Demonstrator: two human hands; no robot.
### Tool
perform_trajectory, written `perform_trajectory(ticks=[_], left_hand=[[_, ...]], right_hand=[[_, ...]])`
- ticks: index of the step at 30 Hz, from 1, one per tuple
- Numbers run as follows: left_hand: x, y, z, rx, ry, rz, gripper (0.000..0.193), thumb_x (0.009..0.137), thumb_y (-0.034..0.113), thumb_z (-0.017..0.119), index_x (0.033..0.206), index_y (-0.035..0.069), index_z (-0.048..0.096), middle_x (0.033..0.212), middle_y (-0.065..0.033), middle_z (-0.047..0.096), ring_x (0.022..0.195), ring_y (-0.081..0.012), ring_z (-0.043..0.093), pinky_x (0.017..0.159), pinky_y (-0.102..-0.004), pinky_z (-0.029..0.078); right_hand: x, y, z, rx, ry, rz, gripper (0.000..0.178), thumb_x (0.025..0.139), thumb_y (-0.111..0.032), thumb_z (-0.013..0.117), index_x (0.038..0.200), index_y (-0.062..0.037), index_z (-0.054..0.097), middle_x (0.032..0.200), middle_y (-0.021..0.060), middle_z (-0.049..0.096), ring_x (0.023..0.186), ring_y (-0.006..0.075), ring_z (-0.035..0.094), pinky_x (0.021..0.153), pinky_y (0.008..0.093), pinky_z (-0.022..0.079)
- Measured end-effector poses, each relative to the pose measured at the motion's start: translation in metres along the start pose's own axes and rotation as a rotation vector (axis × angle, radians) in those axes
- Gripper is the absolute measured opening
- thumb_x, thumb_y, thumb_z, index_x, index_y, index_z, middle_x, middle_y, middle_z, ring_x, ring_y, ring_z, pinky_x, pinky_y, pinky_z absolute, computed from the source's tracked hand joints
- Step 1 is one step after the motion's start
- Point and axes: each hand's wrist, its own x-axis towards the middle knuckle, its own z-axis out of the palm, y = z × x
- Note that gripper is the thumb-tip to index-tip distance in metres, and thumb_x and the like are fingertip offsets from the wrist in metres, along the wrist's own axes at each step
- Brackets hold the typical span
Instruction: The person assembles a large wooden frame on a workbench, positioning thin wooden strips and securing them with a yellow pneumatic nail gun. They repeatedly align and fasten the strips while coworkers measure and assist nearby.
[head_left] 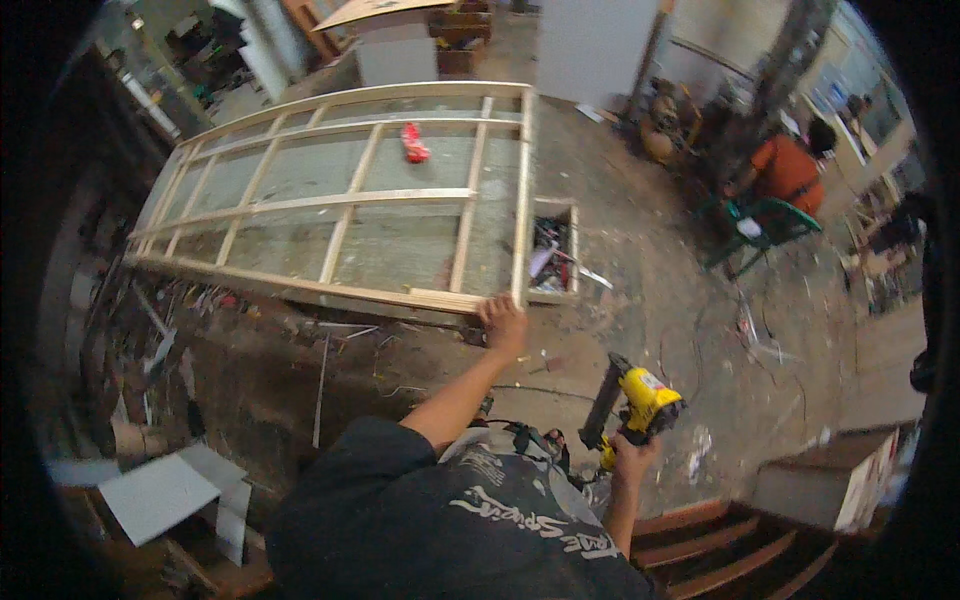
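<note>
Littered grey-brown workshop floor (640,270) is filling the centre and right of the view. Across the upper left, a long rectangular lattice of pale wooden strips (400,195) is lying on a flat grey-green bench (400,240). A small bright red object (413,146), type not discernible, is lying within the lattice's upper right part. Near the view's centre, the left hand (503,325) is grasping the lattice's lower right corner. Right of lower centre, the right hand (632,455) is gripping a yellow-and-black nail gun (650,400), apart from the lattice. An open wooden box (575,245) is holding mixed items just beside the lattice's right end. At upper right, a person in an orange top (788,175) is stationed at a green chair (775,222).
</note>
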Motion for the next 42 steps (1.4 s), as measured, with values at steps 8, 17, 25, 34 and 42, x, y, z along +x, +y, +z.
perform_trajectory(ticks=[8, 17, 25, 34, 42], left_hand=[[0.004, -0.003, -0.021, -0.154, -0.186, -0.035, 0.061, 0.091, 0.036, 0.057, 0.135, -0.002, 0.04, 0.131, -0.0207, 0.048, 0.126, -0.0376, 0.041, 0.115, -0.0567, 0.017], [0.043, -0.039, -0.059, -0.366, -0.166, 0.23, 0.074, 0.082, 0.029, 0.064, 0.145, 0.005, 0.034, 0.141, -0.0218, 0.041, 0.13, -0.0401, 0.036, 0.113, -0.0563, 0.017], [0.164, -0.056, -0.076, -0.334, -0.538, 1.117, 0.067, 0.067, -0.006, 0.053, 0.129, 0.02, 0.058, 0.142, -0.0056, 0.047, 0.137, -0.0295, 0.038, 0.116, -0.0526, 0.021], [0.194, -0.027, -0.046, -0.358, -0.992, 1.451, 0.04, 0.076, 0.006, 0.068, 0.113, 0.022, 0.067, 0.124, -0.0005, 0.059, 0.127, -0.0219, 0.047, 0.114, -0.0555, 0.021], [0.204, -0.003, -0.034, -0.434, -1.133, 1.454, 0.039, 0.078, 0.011, 0.071, 0.115, 0.023, 0.067, 0.122, 0.0007, 0.062, 0.125, -0.0208, 0.049, 0.112, -0.0498, 0.017]], right_hand=[[-0.001, -0.005, 0.002, -0.059, 0.003, -0.016, 0.041, 0.062, 0.008, 0.067, 0.101, -0.001, 0.061, 0.09, 0.0066, 0.065, 0.077, 0.0177, 0.064, 0.07, 0.0302, 0.052], [0.002, -0.03, -0.005, 0.086, 0.009, 0.014, 0.031, 0.081, -0.008, 0.078, 0.106, -0.0033, 0.06, 0.084, 0.0029, 0.062, 0.071, 0.0134, 0.062, 0.067, 0.0292, 0.053], [0.0, 0.008, 0.032, 0.304, 0.246, 0.225, 0.023, 0.084, -0.001, 0.072, 0.103, -0.0008, 0.059, 0.08, 0.0062, 0.061, 0.055, 0.0153, 0.058, 0.051, 0.0317, 0.051], [-0.031, 0.005, 0.087, 0.462, 0.562, 0.309, 0.023, 0.093, -0.02, 0.067, 0.111, -0.0071, 0.063, 0.094, 0.0019, 0.062, 0.079, 0.0163, 0.063, 0.068, 0.0411, 0.058], [-0.033, 0.002, 0.117, 0.611, 0.627, 0.194, 0.026, 0.097, -0.019, 0.06, 0.12, -0.0063, 0.06, 0.103, 0.0029, 0.064, 0.078, 0.0162, 0.062, 0.073, 0.0431, 0.057]])
